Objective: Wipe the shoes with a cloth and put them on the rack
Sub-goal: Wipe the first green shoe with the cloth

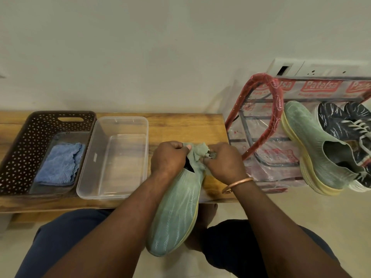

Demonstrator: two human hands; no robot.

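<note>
Curled tight, the left grip (169, 157) and right grip (223, 161) both pinch the bunched fabric at the open end of a green shoe (176, 213). Its toe points back at the person, past the edge of the surface (180, 125). Left of the grips sit a clear tub (112, 157) and a basket (24, 141) with a blue cloth (60, 163) inside. Right of them, the rack (261, 109) holds the other green shoe (313, 145) beside dark shoes (341, 121).

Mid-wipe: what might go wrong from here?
The left hand and right hand grip the held shoe only at its collar end; its toe hangs off the bench and may slip. The green shoe on the rack lies tilted at the plastic-wrapped edge; adding its mate might knock it off.
</note>
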